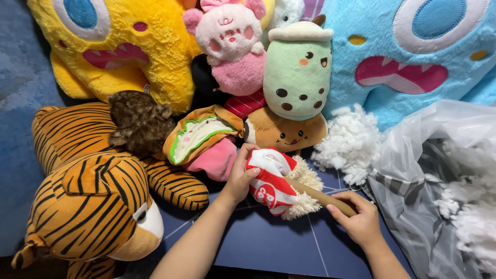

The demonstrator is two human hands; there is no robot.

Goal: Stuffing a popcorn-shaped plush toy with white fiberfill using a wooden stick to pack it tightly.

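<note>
— While we look down at the blue mat (274, 248), what do we have in our hands?

— Our left hand (240, 175) is closed round the red-and-white toy (268, 183), thumb on its front, fingers curled behind its top edge. Our right hand (361, 219) is wrapped round the end of a wooden stick (320, 196), fingers shut on it.

— Where does the stick go?

— Its far end runs into the toy's open side, where cream fluff (305, 199) spills out. We cannot tell how deep it sits.

— And where is the toy itself?

— Just above the mat, near the middle, between our two hands, right below the brown bun plush (287, 134) and beside the taco plush (199, 137), which lies on something pink.

— What lies around us?

— On our left a tiger (93, 201) with its striped body curving behind, and a dark brown furry toy (139, 121) resting on it. Behind stand a yellow monster (129, 46), a pink-and-white plush (232, 46), a green cup plush (297, 72) and a blue monster (413, 57).

— And to the right?

— A heap of white stuffing (351, 142) touches the blue monster, and a clear plastic bag (439, 186) beside it holds more stuffing. Our right hand is just beside the bag's edge.
</note>
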